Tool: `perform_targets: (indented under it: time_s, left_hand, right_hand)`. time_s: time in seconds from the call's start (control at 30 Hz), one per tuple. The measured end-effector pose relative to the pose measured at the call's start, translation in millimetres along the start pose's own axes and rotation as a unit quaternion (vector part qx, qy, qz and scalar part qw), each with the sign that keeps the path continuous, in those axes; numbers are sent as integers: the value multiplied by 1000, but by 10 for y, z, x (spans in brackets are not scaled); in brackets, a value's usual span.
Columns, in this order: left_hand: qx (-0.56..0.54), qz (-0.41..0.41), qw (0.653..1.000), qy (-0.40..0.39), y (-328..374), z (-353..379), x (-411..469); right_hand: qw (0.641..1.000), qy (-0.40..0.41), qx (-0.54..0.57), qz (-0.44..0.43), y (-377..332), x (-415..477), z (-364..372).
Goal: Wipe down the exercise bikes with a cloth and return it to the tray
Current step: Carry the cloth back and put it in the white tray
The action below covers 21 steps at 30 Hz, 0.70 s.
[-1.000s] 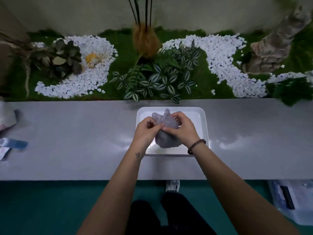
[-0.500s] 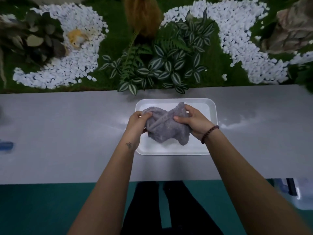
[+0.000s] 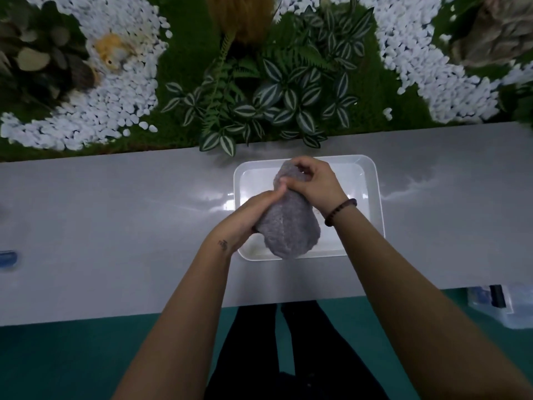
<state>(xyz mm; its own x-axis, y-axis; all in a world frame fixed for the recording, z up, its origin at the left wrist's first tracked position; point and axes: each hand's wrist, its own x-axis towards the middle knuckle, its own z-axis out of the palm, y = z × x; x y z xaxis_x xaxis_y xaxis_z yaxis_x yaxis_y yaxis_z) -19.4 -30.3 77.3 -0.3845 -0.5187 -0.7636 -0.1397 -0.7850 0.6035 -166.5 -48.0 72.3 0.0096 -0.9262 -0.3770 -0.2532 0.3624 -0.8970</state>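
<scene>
Head view: grey cloth (image 3: 288, 226) bunched over white tray (image 3: 375, 203); whether it touches tray floor, cannot tell. Tray lies on grey surface (image 3: 115, 226). Left hand (image 3: 248, 216) at cloth's 9 o'clock, fingers curled under cloth, gripping it. Right hand (image 3: 315, 184) at cloth's 1 o'clock, fingers clamped on its top end; bracelet (image 3: 340, 210) on wrist. Plants (image 3: 274, 93) at tray's 12 o'clock, pebbles (image 3: 115, 105) at 10.

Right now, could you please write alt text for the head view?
The right hand grips the top of a grey cloth and the left hand holds its side, above a white tray on a grey counter. Plants and pebbles lie beyond.
</scene>
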Motion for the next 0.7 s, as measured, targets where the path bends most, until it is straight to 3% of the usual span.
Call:
perform_targets:
  time_s: [0.1, 0.2, 0.23, 0.33, 0.43, 0.53, 0.63, 0.7]
  left_hand:
    - [50, 0, 998, 42, -30, -22, 40]
    - [-100, -8, 993, 69, -49, -68, 66]
    - [-156, -12, 986, 65, -55, -77, 65]
    - [-283, -27, 957, 55, -82, -100, 106]
    - [-303, -28, 950, 70, -115, -103, 195]
    - [-229, -24, 964, 133, -140, -117, 287]
    - [-123, -38, 974, 187, -158, -153, 391]
    - [-71, -18, 969, 234, -191, -189, 485]
  right_hand:
    - [999, 20, -25, 28, 22, -16, 93]
    - [982, 95, -8, 161, 165, -83, 27]
    - [970, 83, 3, 230, 241, -118, -2]
    - [904, -62, 123, 405, 461, -237, 1]
    - [842, -86, 334, 414, 539, -271, 74]
    - [864, -17, 373, 338, 613, -117, 130]
    - [931, 53, 218, 288, 605, 39, 169]
    - [955, 68, 141, 253, 599, 111, 202]
